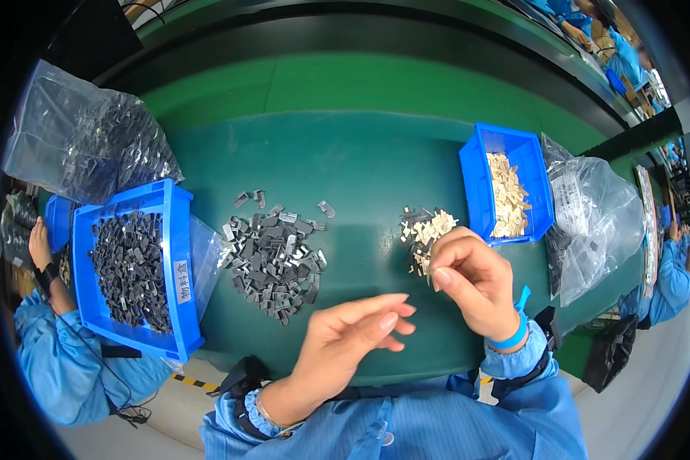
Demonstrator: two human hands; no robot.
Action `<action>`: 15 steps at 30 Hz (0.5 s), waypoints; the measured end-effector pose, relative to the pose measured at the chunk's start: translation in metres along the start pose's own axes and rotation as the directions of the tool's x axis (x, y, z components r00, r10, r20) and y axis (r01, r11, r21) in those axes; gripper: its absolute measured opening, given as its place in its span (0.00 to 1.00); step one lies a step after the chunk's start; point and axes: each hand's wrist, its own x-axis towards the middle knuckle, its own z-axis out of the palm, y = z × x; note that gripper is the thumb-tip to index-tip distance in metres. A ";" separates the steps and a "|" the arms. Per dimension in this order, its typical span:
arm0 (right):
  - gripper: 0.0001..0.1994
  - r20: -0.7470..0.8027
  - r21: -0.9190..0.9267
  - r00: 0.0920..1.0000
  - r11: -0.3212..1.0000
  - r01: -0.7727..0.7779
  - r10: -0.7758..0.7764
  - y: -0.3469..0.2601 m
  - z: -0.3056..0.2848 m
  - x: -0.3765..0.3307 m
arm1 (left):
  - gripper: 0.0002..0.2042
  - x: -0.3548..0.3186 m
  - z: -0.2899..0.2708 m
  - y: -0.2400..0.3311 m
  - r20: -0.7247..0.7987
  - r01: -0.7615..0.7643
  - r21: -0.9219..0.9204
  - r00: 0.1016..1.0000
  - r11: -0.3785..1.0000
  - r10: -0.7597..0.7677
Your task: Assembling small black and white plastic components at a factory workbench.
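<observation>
Low over the near part of the green mat, my left hand [353,333] has its fingers stretched toward the right, the thumb a little apart, and nothing shows in it. My right hand [475,284] is closed in a pinch beside a small heap of cream and dark pieces [429,228]; what its fingertips hold, if anything, is too small to make out. Left of my hands lies a larger loose pile of small dark grey plastic pieces [276,257], a few of them lying apart at its far side.
At the left stands a blue bin [178,268] full of dark pieces, with a clear bag [92,138] of dark pieces behind it. A smaller blue bin [479,184] with cream pieces stands at the right, beside another plastic bag [602,222]. A co-worker's arm [61,330] reaches in at the left.
</observation>
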 end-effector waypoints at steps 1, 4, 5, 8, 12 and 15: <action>0.04 -0.069 0.230 0.998 0.973 0.026 -0.011 -0.001 0.005 -0.003 | 0.14 0.002 0.005 -0.001 0.005 0.052 -0.075 0.999 0.996 -0.052; 0.04 -0.137 0.151 0.982 0.977 0.150 -0.129 -0.004 0.022 -0.007 | 0.16 0.006 0.013 -0.005 0.046 0.060 -0.192 0.998 0.980 -0.052; 0.04 -0.145 0.046 0.974 0.982 0.183 -0.175 -0.007 0.025 -0.009 | 0.16 0.006 0.015 -0.005 0.061 0.058 -0.295 0.997 0.954 -0.042; 0.07 -0.162 -0.134 0.931 0.942 0.307 -0.327 -0.006 0.028 -0.010 | 0.14 0.004 0.016 -0.001 0.096 0.073 -0.378 0.995 0.923 -0.039; 0.09 -0.115 -0.294 0.872 0.855 0.428 -0.476 -0.008 0.028 -0.009 | 0.11 0.004 0.009 -0.002 0.133 0.003 -0.477 0.989 0.879 0.069; 0.09 -0.111 -0.285 0.891 0.873 0.397 -0.441 -0.014 0.025 -0.005 | 0.09 0.004 0.007 -0.002 0.024 -0.111 -0.335 0.992 0.936 0.126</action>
